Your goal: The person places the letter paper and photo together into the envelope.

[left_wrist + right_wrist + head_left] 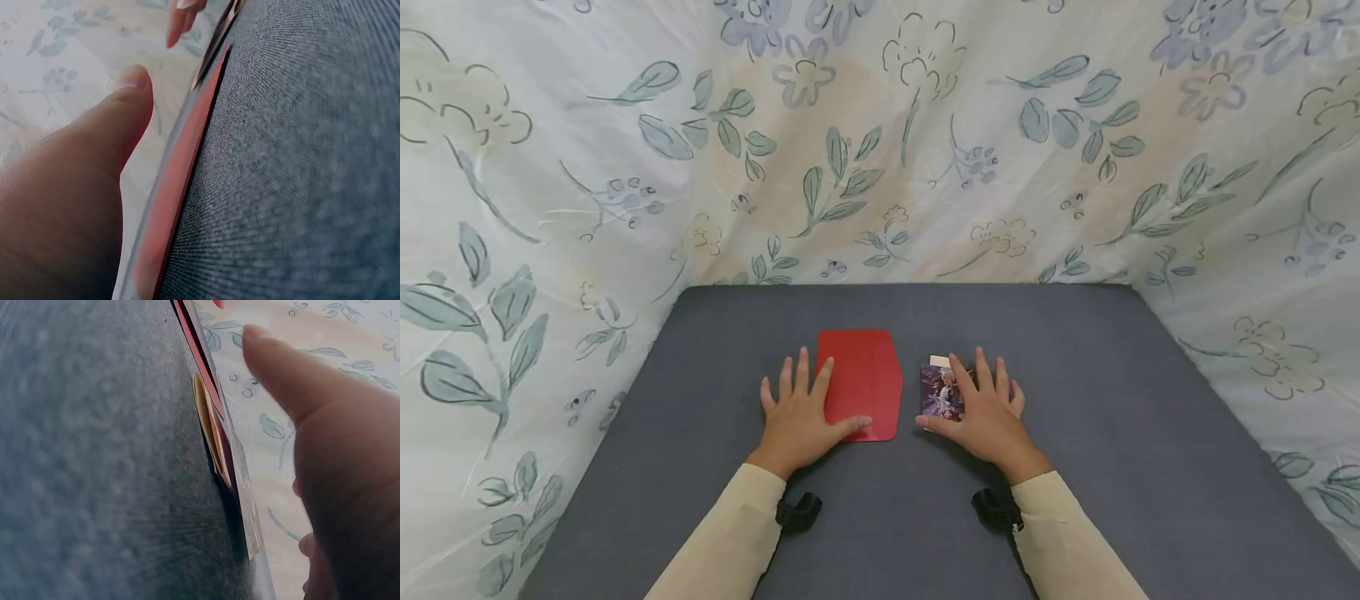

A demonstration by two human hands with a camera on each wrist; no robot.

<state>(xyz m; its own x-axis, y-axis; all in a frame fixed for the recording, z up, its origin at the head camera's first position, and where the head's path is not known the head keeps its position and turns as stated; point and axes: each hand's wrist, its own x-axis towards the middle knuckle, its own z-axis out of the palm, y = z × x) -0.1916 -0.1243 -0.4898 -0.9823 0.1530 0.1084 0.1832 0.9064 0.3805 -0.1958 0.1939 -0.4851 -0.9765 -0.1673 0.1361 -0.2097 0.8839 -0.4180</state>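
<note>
A flat red envelope [872,367] lies on the grey table, its flap side toward the right. My left hand [797,421] is at its left edge, fingers spread and thumb over its lower part. In the left wrist view that thumb is raised above the red envelope [181,169]. To the right lies a small dark packet [938,390] printed with a figure, a pale piece sticking out at its top. My right hand [988,412] spreads over its right side, hiding part of it. In the right wrist view, the packet's layered edge [209,431] gapes slightly below the raised thumb.
The grey cloth-covered table [1075,358] extends around both items. Floral fabric [880,192] hangs behind the table and along both sides. A black band [800,512] is on the left wrist and another black band [995,508] on the right, by the cream sleeves.
</note>
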